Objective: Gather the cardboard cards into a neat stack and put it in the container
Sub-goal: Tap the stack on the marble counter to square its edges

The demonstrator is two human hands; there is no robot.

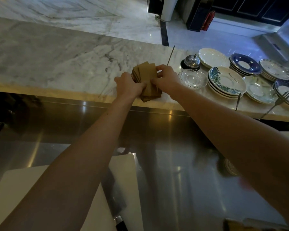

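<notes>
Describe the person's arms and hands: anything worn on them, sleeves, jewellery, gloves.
Both forearms are bare right up to the frame's edge; no sleeves show. The left hand and right hand wear no gloves. No watch, bracelet or ring is visible, though the dim light could hide small details on the fingers.

1. A restaurant or hotel kitchen pass is showing here: a marble counter (pixel 57 60) is running above a steel worktop (pixel 165 147).
2. Stacks of saucers (pixel 227 82) are crowding the counter's right end, with a service bell (pixel 191 61) sitting just beside them.
3. A white cutting board (pixel 123 180) and a knife (pixel 117 202) are lying on the worktop's near edge.
4. A red fire extinguisher (pixel 207 20) is standing on the polished floor (pixel 215 35) beyond.
</notes>
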